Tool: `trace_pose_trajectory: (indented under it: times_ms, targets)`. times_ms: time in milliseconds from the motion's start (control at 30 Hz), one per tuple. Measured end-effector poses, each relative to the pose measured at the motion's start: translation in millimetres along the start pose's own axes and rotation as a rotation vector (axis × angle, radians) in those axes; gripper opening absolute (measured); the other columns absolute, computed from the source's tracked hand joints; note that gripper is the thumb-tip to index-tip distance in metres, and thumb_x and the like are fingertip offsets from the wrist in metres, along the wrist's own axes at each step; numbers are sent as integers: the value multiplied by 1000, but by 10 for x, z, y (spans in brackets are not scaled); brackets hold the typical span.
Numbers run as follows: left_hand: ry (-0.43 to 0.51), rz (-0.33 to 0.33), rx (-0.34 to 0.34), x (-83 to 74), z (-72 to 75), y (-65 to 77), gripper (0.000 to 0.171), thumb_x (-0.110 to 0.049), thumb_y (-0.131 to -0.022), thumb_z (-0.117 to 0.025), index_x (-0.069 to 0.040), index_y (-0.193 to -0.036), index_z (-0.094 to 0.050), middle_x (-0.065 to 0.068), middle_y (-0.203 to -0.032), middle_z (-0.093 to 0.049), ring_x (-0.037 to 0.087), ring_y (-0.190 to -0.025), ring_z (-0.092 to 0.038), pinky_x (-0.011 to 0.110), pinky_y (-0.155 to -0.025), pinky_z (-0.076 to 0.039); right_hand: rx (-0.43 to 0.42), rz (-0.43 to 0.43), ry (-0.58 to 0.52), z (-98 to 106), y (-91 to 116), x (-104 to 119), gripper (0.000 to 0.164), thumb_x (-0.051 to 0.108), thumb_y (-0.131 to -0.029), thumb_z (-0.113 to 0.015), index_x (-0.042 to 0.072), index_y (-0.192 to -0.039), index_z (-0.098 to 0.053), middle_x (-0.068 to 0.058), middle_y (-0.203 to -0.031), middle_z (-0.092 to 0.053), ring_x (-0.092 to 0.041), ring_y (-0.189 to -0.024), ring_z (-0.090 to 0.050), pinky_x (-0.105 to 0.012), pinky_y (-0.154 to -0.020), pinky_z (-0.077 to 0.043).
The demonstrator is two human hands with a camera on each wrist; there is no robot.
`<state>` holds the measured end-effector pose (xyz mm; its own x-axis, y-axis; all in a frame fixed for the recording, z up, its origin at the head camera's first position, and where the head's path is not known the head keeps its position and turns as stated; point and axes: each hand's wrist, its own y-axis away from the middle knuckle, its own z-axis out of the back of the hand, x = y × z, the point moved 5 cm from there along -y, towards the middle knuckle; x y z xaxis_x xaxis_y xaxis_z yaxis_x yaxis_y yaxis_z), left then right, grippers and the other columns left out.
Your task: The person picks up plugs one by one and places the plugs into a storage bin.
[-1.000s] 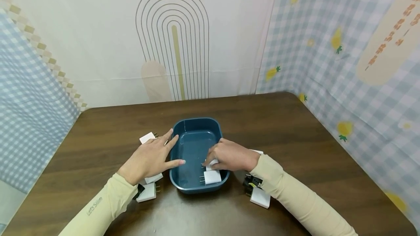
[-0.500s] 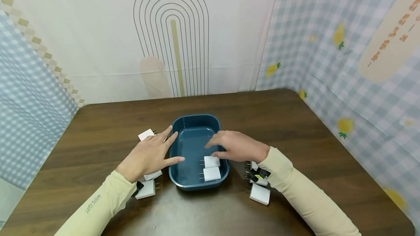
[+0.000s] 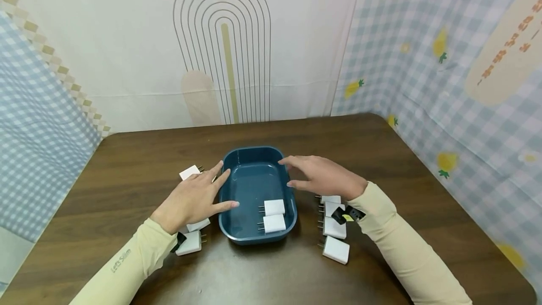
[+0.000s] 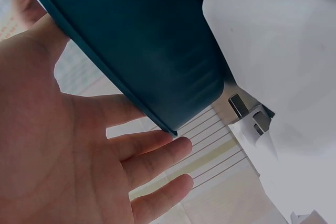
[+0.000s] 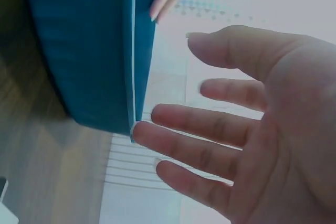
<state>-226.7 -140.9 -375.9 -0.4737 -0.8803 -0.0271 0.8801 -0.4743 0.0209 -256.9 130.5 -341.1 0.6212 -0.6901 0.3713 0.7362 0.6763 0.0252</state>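
A dark blue rectangular tray (image 3: 257, 240) with rounded corners stands mid-table. Two white power adapters, the rear adapter (image 3: 274, 207) and the front adapter (image 3: 274, 223), lie side by side at its near right, metal prongs facing left. My left hand (image 3: 190, 204) spreads over the tray's left side; in the left wrist view its straight fingers (image 4: 157, 142) lie along the rim. At the right rim hovers my right hand (image 3: 326, 174), its fingers loosely extended around nothing, as the right wrist view also shows.
Several white adapters (image 3: 336, 250) line the table right of the tray, prongs toward it. More adapters lie on the left, one at the back (image 3: 189, 172) and one in front (image 3: 189, 243), partly behind my left hand. Patterned cloth (image 3: 305, 41) hangs behind the table (image 3: 139, 173).
My right hand has let go of the rear adapter in the tray, risen and moved back and right to the rim. The left hand has stayed in place.
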Motion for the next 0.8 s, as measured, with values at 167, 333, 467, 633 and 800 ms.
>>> trace_pose_trajectory:
  times_ms: [167, 333, 467, 633, 800]
  targets:
    - [8, 2, 0, 1, -4, 4, 93, -75, -92, -48, -8, -157, -37, 21, -165, -29, 40, -145, -44, 59, -115, -40, 39, -30, 0, 23, 43, -79, 50, 31, -99, -67, 12, -144, -55, -7, -142, -62, -24, -126, -63, -44, -102, -55]
    - [2, 1, 5, -3, -8, 3, 94, -75, -92, -48, -8, -157, -37, 21, -165, -29, 39, -145, -44, 59, -116, -40, 89, -74, 38, 21, 96, -174, 44, 27, -97, -70, 8, -136, -62, -10, -134, -67, -25, -121, -66, -44, -98, -56]
    - [4, -3, 9, -14, -23, 4, 94, -75, -92, -48, -8, -157, -37, 21, -165, -29, 39, -145, -44, 58, -116, -40, 121, -75, 65, -40, 145, -270, 41, 24, -95, -72, 6, -131, -65, -12, -128, -69, -27, -117, -67, -44, -96, -58]
    - [-3, -5, 4, -10, -19, -1, 94, -74, -92, -49, -7, -157, -37, 21, -165, -29, 39, -145, -44, 58, -115, -40, 166, -102, 73, -87, 192, -392, 38, 18, -92, -75, 6, -128, -67, -12, -125, -70, -25, -112, -69, -40, -89, -59]
    - [-4, -2, -7, -1, 12, -5, 94, -74, -92, -50, -7, -157, -37, 21, -165, -29, 39, -145, -44, 58, -116, -40, 224, -172, 55, -87, 219, -483, 37, 15, -91, -75, 7, -126, -67, -12, -124, -70, -17, -98, -68, -33, -78, -58]
